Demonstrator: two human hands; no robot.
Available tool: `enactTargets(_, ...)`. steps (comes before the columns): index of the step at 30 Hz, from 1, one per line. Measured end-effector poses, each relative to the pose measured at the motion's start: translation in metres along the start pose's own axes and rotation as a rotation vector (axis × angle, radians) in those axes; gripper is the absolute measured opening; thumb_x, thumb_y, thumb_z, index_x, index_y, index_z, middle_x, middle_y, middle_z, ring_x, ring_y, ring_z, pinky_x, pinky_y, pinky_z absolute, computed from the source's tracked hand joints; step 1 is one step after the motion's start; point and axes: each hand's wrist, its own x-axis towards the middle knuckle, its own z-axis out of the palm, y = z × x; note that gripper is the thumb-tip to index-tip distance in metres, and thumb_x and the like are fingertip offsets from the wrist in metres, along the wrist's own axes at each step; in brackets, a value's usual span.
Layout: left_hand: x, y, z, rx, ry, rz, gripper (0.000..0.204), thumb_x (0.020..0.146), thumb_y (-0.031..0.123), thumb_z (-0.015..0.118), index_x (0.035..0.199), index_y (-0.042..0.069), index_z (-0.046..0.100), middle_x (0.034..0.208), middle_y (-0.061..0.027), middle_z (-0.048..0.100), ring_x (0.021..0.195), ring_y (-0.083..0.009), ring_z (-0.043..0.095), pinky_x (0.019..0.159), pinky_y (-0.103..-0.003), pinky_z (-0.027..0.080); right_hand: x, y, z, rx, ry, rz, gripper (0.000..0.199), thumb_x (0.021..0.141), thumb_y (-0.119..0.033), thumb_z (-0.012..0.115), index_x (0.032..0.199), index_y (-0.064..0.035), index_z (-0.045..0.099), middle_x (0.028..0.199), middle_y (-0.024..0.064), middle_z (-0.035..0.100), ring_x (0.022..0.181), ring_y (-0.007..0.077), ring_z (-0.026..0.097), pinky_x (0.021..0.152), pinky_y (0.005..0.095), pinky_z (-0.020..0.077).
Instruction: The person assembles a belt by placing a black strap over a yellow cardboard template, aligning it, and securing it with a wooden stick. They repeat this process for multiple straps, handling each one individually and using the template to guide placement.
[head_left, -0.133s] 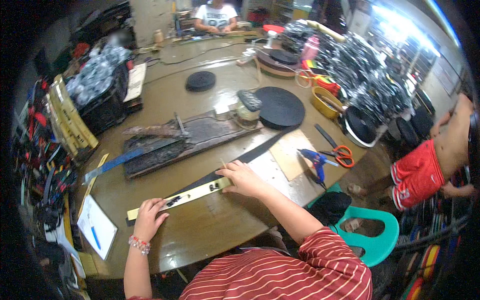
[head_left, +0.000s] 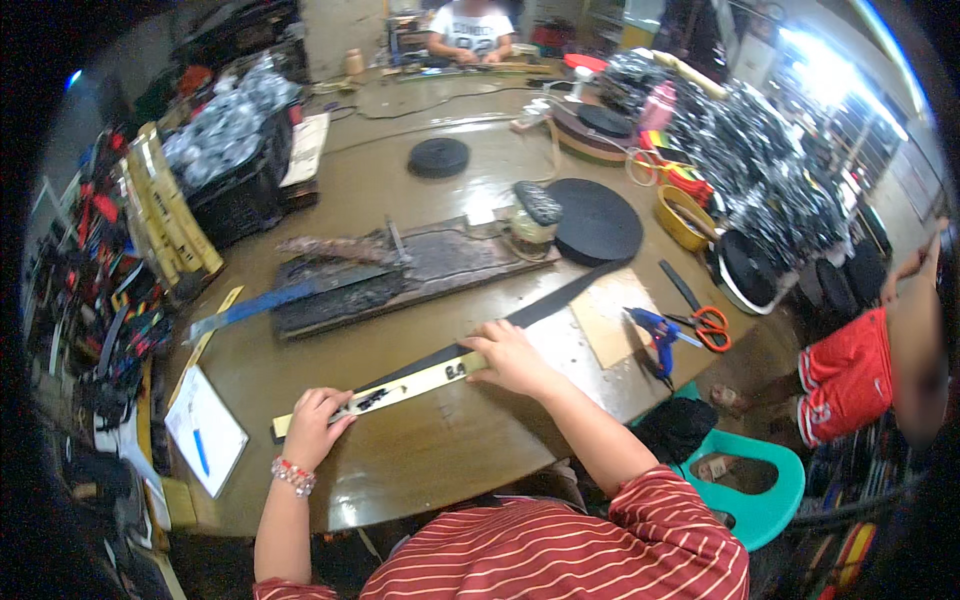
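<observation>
On the brown table [head_left: 420, 470], the left hand [head_left: 318, 425] is pressing flat on the yellow ruler [head_left: 400, 388] lying over the black strap [head_left: 560, 297], the right hand [head_left: 510, 358] is pinning its other end, and uneven pressure is likely letting the ruler skew off the strap.

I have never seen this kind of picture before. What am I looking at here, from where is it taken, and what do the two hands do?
There is no machine here. A person wears a camera on the head, looking down, so the round picture bends straight edges. The forearms come in from below. The left hand presses on one end of a long pale ruler, and the right hand presses on the other end. The ruler lies along a black strap on a brown table. Nearby lie orange scissors, a blue glue gun, a black roll and a dark board. Another person sits at the far end.
</observation>
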Motion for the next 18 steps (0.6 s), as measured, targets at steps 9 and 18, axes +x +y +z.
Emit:
enactTargets(9,0.003,0.016,-0.004,0.047,0.042,-0.069,0.037,0.076,0.024,0.069,0.108,0.009,0.061,0.104,-0.0078,0.057,0.101,-0.0268,0.052,0.089,-0.037,0.043,-0.005,0.0,0.009,0.069,0.171,0.03,0.035,0.07,-0.019,0.073,0.102,-0.0121,0.061,0.095,0.0099,0.052,0.096,0.0309,0.048,0.08,0.0402,0.0399)
enactTargets(18,0.002,-0.006,0.021,0.065,0.092,-0.084,0.031,0.077,0.027,0.068,0.098,0.007,0.061,0.104,-0.0083,0.057,0.099,-0.0265,0.054,0.086,-0.037,0.044,-0.004,-0.006,-0.001,0.46,0.083,0.116,0.013,0.072,-0.006,0.07,0.08,-0.0031,0.06,0.08,0.0119,0.058,0.079,0.0298,0.058,0.071,0.036,0.0469)
